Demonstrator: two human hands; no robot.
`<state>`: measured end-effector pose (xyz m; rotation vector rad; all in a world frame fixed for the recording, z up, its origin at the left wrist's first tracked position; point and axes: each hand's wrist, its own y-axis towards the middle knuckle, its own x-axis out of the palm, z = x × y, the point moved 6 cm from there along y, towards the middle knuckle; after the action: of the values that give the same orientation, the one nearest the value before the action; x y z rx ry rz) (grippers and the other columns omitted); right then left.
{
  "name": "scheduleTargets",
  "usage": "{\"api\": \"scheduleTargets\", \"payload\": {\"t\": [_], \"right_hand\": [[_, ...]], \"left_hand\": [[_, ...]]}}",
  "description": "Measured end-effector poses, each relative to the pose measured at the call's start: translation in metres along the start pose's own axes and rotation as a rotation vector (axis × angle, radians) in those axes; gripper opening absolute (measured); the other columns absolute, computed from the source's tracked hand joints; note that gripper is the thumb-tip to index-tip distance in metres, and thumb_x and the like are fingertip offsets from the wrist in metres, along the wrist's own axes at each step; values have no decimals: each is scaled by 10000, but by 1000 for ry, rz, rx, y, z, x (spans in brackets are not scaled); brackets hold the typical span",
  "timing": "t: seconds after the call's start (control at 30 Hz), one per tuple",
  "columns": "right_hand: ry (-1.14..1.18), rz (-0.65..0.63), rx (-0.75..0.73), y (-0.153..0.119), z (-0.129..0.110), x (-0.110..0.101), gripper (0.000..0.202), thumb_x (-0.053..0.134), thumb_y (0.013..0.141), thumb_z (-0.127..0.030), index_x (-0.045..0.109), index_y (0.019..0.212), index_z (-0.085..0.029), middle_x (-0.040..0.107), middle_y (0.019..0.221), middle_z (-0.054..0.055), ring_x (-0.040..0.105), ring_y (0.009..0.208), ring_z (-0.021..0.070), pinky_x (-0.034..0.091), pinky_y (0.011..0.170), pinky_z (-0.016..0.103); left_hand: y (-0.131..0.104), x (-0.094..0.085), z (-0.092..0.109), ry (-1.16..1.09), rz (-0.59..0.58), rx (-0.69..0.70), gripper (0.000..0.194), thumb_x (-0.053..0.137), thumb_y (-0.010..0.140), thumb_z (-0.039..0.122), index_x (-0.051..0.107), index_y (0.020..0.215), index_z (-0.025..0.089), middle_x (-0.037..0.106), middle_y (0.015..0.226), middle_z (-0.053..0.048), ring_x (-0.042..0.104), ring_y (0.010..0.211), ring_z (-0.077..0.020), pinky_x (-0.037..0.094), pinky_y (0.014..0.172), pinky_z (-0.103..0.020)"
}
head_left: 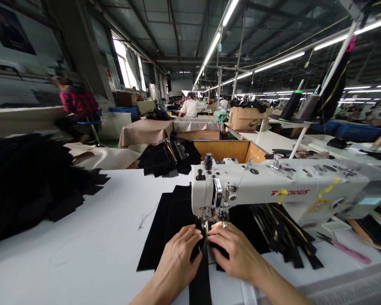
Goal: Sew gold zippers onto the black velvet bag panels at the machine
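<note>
Black fabric (pixel 165 224) lies flat under the needle area of a white sewing machine (pixel 250 186). A zipper strip with gold teeth (pixel 206 228) runs toward the presser foot, its black tape (pixel 200 284) trailing to the near edge. My left hand (pixel 181 254) rests on the fabric left of the strip, fingers bent and thumb curled in against the black material. On the strip's right side, my right hand (pixel 233 250) has its fingertips on the fabric close to the foot, thumb and fingers apart. Both hands are just below the needle; the needle tip is hard to make out.
Zipper strips (pixel 282 233) and pink-handled snips (pixel 346 248) lie at the right. A large black fabric pile (pixel 31 182) covers the left; more black pieces (pixel 169 154) lie behind. Thread cones (pixel 292 106) stand at the right. A person in red plaid (pixel 79 103) sits far left.
</note>
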<state>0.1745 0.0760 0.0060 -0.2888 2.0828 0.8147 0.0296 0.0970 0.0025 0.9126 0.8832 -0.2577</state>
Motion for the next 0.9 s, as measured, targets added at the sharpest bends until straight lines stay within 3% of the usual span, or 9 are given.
{"api": "scheduleTargets", "payload": {"t": [0.2, 0.43, 0.53, 0.67, 0.77, 0.9], "right_hand": [[-42, -9, -53, -2, -2, 2, 269, 525, 866, -75, 654, 1073, -190, 628, 1071, 72, 580, 1003, 218, 477, 973, 388], [-144, 22, -93, 0, -5, 0, 180, 523, 887, -69, 618, 1003, -168, 621, 939, 55, 559, 895, 205, 492, 900, 361], [-339, 3, -214, 1, -16, 6, 158, 538, 921, -103, 613, 1057, -134, 620, 930, 71, 556, 870, 223, 509, 814, 359], [-515, 30, -359, 1, -36, 20, 181, 466, 886, -22, 622, 872, -114, 596, 825, 81, 534, 734, 217, 484, 639, 336], [-498, 64, -268, 3, -39, 30, 185, 468, 847, -3, 602, 830, -129, 588, 814, 77, 536, 727, 212, 470, 625, 326], [-434, 129, -178, 6, -37, 39, 166, 476, 895, -54, 590, 822, -149, 590, 790, 57, 547, 728, 207, 457, 616, 325]], "left_hand": [[3, -5, 1, -146, 3, -2, 208, 448, 940, 138, 641, 961, 211, 690, 919, -27, 666, 874, -191, 568, 771, -287], [0, -1, -16, -285, 70, -140, 199, 470, 999, 205, 666, 964, 210, 676, 887, -15, 667, 793, -141, 539, 735, -208], [1, -3, -22, -322, 92, -179, 187, 491, 989, 212, 675, 957, 207, 677, 886, -12, 678, 786, -131, 535, 733, -190], [5, -8, -24, -348, 115, -208, 186, 506, 973, 204, 686, 923, 210, 687, 857, -3, 689, 764, -126, 537, 720, -175], [6, -8, -23, -361, 106, -199, 182, 513, 964, 191, 685, 908, 212, 699, 883, -5, 693, 789, -133, 544, 735, -182], [8, -7, -20, -370, 88, -150, 167, 522, 951, 166, 678, 914, 213, 706, 907, -6, 688, 812, -138, 546, 754, -189]]}}
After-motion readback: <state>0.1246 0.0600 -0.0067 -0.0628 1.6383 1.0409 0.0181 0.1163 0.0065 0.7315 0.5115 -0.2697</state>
